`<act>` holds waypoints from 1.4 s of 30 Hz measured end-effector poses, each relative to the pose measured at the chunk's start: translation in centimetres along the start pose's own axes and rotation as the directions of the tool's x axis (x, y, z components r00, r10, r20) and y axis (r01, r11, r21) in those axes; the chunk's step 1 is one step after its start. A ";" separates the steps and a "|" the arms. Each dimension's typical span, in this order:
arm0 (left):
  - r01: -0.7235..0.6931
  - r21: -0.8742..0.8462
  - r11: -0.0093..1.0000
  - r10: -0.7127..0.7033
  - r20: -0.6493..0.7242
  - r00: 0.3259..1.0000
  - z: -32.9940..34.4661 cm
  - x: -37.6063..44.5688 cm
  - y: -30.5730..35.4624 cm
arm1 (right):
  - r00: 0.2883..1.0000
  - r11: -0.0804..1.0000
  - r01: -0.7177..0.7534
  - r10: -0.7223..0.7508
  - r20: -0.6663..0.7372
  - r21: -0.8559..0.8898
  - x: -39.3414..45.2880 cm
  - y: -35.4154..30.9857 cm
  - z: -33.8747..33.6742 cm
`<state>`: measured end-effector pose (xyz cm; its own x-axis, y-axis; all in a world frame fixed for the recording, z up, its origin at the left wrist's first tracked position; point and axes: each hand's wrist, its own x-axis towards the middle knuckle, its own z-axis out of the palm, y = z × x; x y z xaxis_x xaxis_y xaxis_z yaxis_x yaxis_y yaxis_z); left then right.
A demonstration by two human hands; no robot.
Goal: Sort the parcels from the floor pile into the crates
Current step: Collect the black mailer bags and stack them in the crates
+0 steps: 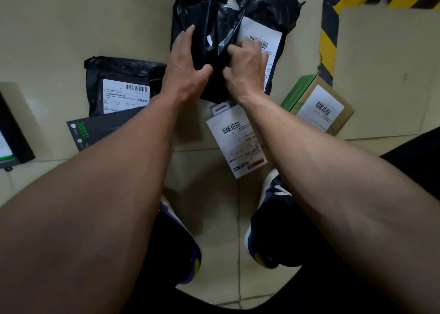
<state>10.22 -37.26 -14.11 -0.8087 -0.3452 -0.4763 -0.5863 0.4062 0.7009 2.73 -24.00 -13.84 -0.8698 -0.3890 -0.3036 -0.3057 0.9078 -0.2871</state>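
Note:
A crumpled black plastic mailer bag [209, 23] lies on the tiled floor ahead of me. My left hand [183, 68] rests on its left side with fingers spread and fairly straight. My right hand [247, 68] grips the bag's right fold, fingers curled into the plastic. Under it lies a second black mailer [271, 6] with a white barcode label [260, 37]. A flat white labelled parcel [238, 142] lies just below my wrists.
Another black mailer [123, 73] with a label lies at left, a dark flat box [95, 130] printed 30000 in front of it. A brown and green carton [319, 104] sits at right. Yellow-black hazard tape [328, 40] marks the floor. My shoes [273, 230] stand below.

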 end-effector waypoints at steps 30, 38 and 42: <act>0.016 -0.223 0.975 -0.047 -0.136 0.990 -3.0 -1.0 -1.9 | 0.997 0.975 -0.003 0.019 -0.072 0.222 -0.1 -1.4 0.2; 0.128 0.071 0.989 -0.074 -0.514 0.854 -2.8 -0.3 -1.2 | 0.970 0.969 -0.242 0.241 0.042 0.037 -1.0 1.6 1.4; 0.099 0.291 0.952 0.030 -0.408 0.913 -2.2 -0.1 -0.2 | 0.968 0.971 -0.235 0.230 0.095 0.045 -0.9 2.1 1.9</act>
<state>10.49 -39.20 -13.05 -0.7358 -0.6479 -0.1971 -0.6518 0.5986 0.4656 3.60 -22.04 -15.91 -0.8758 -0.1828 -0.4467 -0.0750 0.9658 -0.2483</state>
